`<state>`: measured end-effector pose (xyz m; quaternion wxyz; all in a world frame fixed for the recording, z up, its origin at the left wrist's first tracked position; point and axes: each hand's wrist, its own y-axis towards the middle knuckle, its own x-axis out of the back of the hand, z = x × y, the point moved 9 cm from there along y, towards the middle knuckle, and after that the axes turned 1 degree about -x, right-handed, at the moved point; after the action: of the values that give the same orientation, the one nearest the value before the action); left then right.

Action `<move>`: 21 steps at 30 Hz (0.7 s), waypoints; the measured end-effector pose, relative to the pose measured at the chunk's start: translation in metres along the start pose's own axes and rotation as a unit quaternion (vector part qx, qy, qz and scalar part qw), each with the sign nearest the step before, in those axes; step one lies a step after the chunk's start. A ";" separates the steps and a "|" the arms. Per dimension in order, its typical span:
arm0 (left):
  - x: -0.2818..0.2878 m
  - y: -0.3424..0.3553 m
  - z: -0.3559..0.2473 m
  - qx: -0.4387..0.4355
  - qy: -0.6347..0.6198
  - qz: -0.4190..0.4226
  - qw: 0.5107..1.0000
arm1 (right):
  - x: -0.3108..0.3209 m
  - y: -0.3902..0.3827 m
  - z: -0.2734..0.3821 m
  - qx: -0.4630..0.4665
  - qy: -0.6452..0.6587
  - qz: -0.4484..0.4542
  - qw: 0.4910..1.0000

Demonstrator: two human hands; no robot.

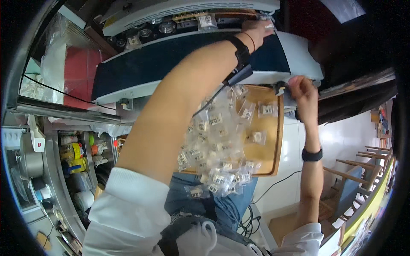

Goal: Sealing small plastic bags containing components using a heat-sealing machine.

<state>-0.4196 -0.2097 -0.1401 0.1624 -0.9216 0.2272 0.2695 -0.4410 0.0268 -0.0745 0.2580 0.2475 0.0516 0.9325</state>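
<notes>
A band sealing machine (171, 19) with a dark conveyor belt (141, 73) runs across the top. My left hand (254, 30) reaches over the belt to the machine's right end, its fingers closed on a small clear packet (267, 24). Two more such packets are at the machine: one packet (207, 21) hangs mid-way along, another packet (133, 41) is further left. Beside the belt's near right corner, next to a black knob (279, 87), my right hand (305, 91) is curled with its fingertips together. Whatever it pinches, if anything, is hidden.
Below the machine a wooden tray (269, 158) bears a heap of small clear packets (218, 141) with white labels. One packet (196, 192) lies on my lap. Metal shelves (55, 149) stand at left, wooden chairs (354, 183) at right. Black cables (250, 224) lie on the floor.
</notes>
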 end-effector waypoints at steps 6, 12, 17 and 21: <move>0.018 -0.005 -0.009 0.003 -0.022 -0.001 1.000 | -0.079 -0.068 -0.054 -0.047 -0.078 0.161 0.983; 0.037 -0.037 -0.044 -0.044 0.102 -0.068 0.991 | -0.124 -0.056 -0.044 0.053 -0.214 0.201 0.955; 0.000 -0.140 -0.084 -0.182 0.386 0.107 0.898 | -0.044 -0.039 0.001 0.017 0.061 0.082 0.995; -0.026 -0.189 -0.053 -0.130 0.490 0.345 0.790 | -0.013 0.002 0.057 0.032 0.066 0.092 0.993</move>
<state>-0.3204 -0.0642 -0.0492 -0.1956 -0.8030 0.5416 -0.1535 -0.4046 0.0173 -0.0301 0.1586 0.1969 0.0755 0.9646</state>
